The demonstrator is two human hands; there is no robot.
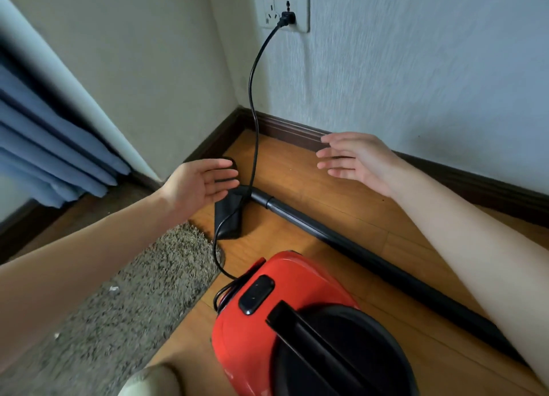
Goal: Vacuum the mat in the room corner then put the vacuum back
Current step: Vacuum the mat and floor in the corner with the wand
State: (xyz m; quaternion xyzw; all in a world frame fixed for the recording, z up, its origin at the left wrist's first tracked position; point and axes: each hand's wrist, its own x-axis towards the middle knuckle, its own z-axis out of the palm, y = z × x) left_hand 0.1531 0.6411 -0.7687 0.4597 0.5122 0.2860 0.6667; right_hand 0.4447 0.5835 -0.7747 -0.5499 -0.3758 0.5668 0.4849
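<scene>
A red and black vacuum cleaner (285,315) stands on the wooden floor at the bottom centre. Its black wand (341,238) lies along the floor to the right, ending in a black floor nozzle (228,217) near the corner. A black power cord (252,98) runs from the vacuum up to a plug (286,18) in the wall socket (282,8). The grey shaggy mat (124,300) lies at the lower left. My left hand (202,184) hovers open, palm up, over the nozzle. My right hand (353,161) is open above the floor by the skirting board. Neither hand holds anything.
Blue curtains (44,146) hang at the left. Dark skirting board (291,128) runs along both walls of the corner. A knee (148,380) shows at the bottom edge. Small white specks lie on the mat.
</scene>
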